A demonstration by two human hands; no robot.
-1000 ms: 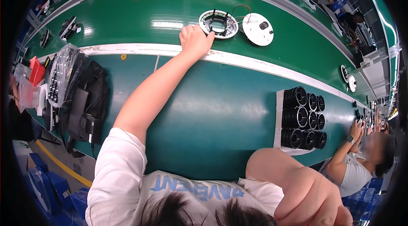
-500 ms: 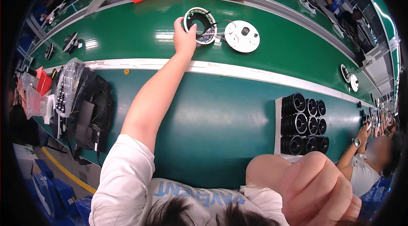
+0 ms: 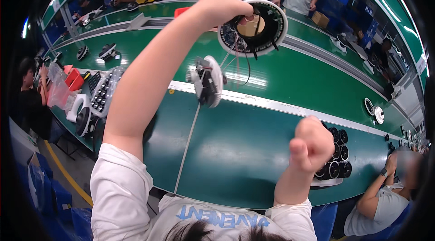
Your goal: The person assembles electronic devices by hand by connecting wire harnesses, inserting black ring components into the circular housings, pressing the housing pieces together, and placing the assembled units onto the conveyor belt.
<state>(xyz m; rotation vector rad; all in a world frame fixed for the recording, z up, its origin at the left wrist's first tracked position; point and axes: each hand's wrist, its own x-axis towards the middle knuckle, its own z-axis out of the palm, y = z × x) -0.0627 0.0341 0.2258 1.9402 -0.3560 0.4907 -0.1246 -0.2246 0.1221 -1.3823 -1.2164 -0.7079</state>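
My left hand [image 3: 233, 3] grips the upper left rim of a round white-rimmed housing [image 3: 273, 25], with a black inside and circuit boards around its opening. It is held up above the green belt. Thin wires run down from it to a white round cover [image 3: 217, 80], which hangs edge-on with black and metal parts on its left side and looks a little blurred. My right hand [image 3: 312, 143] is raised over the right side of the table, fingers curled in, apart from the housing. I see nothing in it, and it partly hides several black ring parts [image 3: 334, 168].
The green conveyor belt [image 3: 290, 75] crosses behind a pale rail [image 3: 253, 100]. Another opened housing and cover [image 3: 379, 115] lie farther right on it. Bagged parts and a red bin [image 3: 74, 79] stand at left. A co-worker [image 3: 378, 204] sits at right; other people work across the belt.
My left hand has lifted the housing off the belt, and the white cover now dangles by its wires. My right hand has moved up and forward from near my body. The view has shifted.
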